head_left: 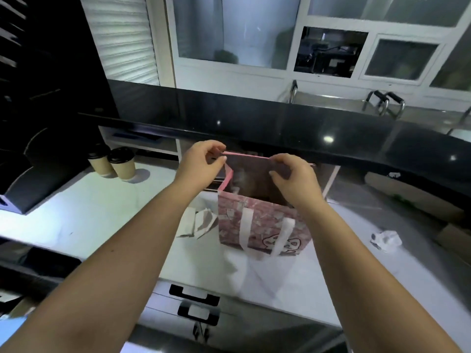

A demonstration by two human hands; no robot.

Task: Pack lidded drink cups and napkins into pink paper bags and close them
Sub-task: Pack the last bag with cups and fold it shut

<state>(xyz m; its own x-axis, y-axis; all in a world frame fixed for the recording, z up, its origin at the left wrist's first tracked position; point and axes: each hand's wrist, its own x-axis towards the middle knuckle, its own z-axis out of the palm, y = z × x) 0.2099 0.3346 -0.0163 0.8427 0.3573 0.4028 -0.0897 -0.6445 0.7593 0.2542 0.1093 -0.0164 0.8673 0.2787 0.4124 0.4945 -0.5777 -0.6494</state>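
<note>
Left hand (201, 161) and right hand (293, 174) each pinch the far top rim of the pink patterned paper bag (262, 225), which stands open below them on the white counter (89, 212). Glossy black ledge (280, 123) sits just beyond the knuckles. Two black-lidded brown paper cups (112, 163) stand well left of the left hand. White folded napkins (196, 222) lie under the left wrist, beside the bag.

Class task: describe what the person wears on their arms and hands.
Both arms are bare to the picture's edge; no sleeves show. The left hand and right hand wear no gloves, and no ring, watch or bracelet is visible.
</note>
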